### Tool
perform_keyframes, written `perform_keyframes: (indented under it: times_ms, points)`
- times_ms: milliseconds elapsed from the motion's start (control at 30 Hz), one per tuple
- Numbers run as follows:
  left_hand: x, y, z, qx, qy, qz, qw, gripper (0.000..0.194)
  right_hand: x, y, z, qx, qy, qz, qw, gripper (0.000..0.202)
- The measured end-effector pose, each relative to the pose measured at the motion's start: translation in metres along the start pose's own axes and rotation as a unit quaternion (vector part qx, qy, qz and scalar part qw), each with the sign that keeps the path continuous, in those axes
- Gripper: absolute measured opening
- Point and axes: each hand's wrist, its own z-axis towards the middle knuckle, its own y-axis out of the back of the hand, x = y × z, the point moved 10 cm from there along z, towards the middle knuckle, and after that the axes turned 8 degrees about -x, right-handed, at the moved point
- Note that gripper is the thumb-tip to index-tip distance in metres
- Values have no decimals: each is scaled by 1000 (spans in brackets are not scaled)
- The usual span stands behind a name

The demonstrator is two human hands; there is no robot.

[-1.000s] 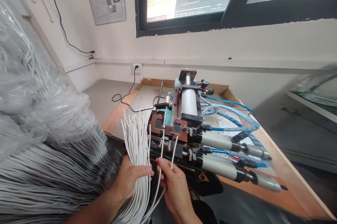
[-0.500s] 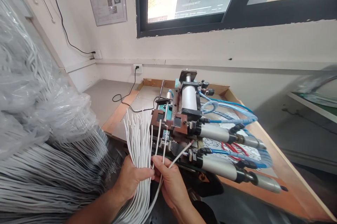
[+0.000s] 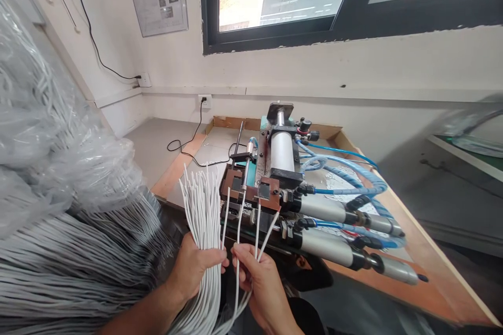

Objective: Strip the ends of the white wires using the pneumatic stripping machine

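A thick bundle of white cables (image 3: 202, 219) stands upright in my left hand (image 3: 198, 264), whose thumb lies across its front. My right hand (image 3: 259, 282) is closed on a few separate cables (image 3: 257, 227) fanned out to the right of the bundle, their tips pointing up. One single cable (image 3: 225, 219) stands between the bundle and my right hand's fingers. Just beyond the tips is a pneumatic machine (image 3: 282, 154) with brown clamp blocks (image 3: 269, 191) and silver cylinders (image 3: 326, 251).
Plastic-wrapped heaps of grey cables (image 3: 70, 272) fill the left side. The machine sits on a wooden-edged bench (image 3: 444, 298) with blue air hoses (image 3: 353, 188). A black power cord (image 3: 184, 149) runs across the bench to a wall socket (image 3: 205, 101). A shelf (image 3: 467, 154) juts out at right.
My right hand has shifted slightly right and has another cable split off from the bundle. The bundle in my left hand has tilted a little to the left.
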Motion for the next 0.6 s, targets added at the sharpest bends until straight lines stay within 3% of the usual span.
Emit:
perform_keyframes:
  times_ms: [233,400,600]
  points:
    - [-3,-6,-4,20,-14,16,1000,16,5,-24,3,85,4,-11,996,28]
    - [-6,-4,-2,19,-22,-12,999,9,15,-1,2,-22,92,-18,995,26]
    - [-9,2,3,-12,-5,-36,999,13,14,14,7,-87,65,26,994,28]
